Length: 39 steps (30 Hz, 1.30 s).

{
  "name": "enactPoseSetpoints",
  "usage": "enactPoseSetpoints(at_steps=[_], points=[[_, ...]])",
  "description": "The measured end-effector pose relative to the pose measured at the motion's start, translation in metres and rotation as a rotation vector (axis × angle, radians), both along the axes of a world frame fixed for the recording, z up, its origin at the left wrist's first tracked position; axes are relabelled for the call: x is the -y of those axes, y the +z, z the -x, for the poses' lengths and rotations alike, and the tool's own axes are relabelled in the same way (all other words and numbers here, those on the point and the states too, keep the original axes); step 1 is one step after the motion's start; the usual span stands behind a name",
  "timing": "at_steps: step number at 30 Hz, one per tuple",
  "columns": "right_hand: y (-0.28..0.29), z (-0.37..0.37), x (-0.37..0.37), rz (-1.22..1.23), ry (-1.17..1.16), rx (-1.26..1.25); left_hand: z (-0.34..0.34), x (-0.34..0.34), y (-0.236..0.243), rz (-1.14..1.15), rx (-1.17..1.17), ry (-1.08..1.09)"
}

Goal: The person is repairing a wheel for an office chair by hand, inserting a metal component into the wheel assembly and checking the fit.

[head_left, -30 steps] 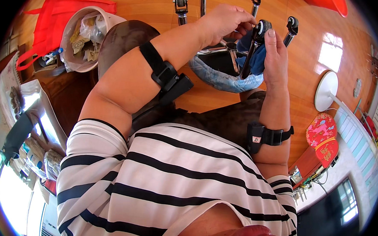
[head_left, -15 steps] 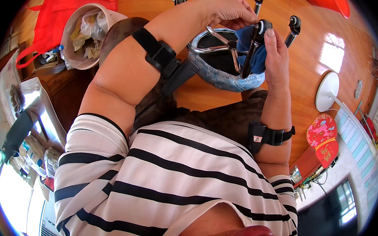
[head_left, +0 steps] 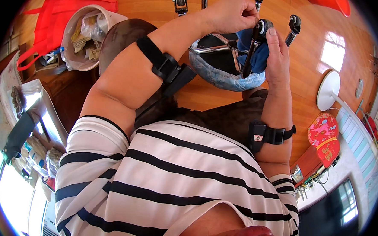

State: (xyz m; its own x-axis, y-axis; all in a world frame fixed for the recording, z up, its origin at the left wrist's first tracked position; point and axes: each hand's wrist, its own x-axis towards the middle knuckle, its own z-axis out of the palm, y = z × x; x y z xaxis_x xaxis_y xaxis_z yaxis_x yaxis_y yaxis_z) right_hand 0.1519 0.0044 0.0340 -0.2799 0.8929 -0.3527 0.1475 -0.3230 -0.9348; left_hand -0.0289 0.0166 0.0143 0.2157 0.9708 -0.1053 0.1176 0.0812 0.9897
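Note:
An upturned stool with chrome legs and a blue-and-white covered seat (head_left: 225, 82) stands in front of me. My right hand (head_left: 279, 58) is closed at the near leg's end, thumb beside the black caster wheel (head_left: 262, 28); its other fingers are mostly hidden behind. Just left of that wheel, my left hand (head_left: 235, 13) has its fingers curled into a pinch. Whatever it pinches is too small or hidden to make out. A dark blue cloth (head_left: 259, 58) hangs between the legs by my right hand. Other casters stick up around, one at the left (head_left: 181, 4) and one at the right (head_left: 294, 23).
At the left, a waste bin (head_left: 69, 39) holds crumpled paper and plastic, beside a red bag (head_left: 53, 19). A white round-based stand (head_left: 328, 90) and a red patterned fan (head_left: 323, 130) are at the right. A red plastic object (head_left: 334, 4) shows at the far right.
My left hand has shifted slightly left and up from the near wheel, its fingers curling in more. The left caster has come into fuller view. My right hand stays almost in place.

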Motion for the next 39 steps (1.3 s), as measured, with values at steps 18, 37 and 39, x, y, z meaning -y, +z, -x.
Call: enactPoseSetpoints(at_steps=[18, 37, 39], points=[[0.002, -0.001, -0.001, 0.007, 0.011, -0.062, -0.011, 0.001, -0.034, 0.267, 0.32, 0.061], [0.001, 0.004, 0.001, 0.002, -0.059, -0.013, -0.017, 0.01, -0.021, 0.061, 0.164, 0.144], [-0.001, 0.004, 0.001, -0.004, -0.063, 0.012, -0.018, 0.009, -0.027, -0.02, 0.102, 0.16]])
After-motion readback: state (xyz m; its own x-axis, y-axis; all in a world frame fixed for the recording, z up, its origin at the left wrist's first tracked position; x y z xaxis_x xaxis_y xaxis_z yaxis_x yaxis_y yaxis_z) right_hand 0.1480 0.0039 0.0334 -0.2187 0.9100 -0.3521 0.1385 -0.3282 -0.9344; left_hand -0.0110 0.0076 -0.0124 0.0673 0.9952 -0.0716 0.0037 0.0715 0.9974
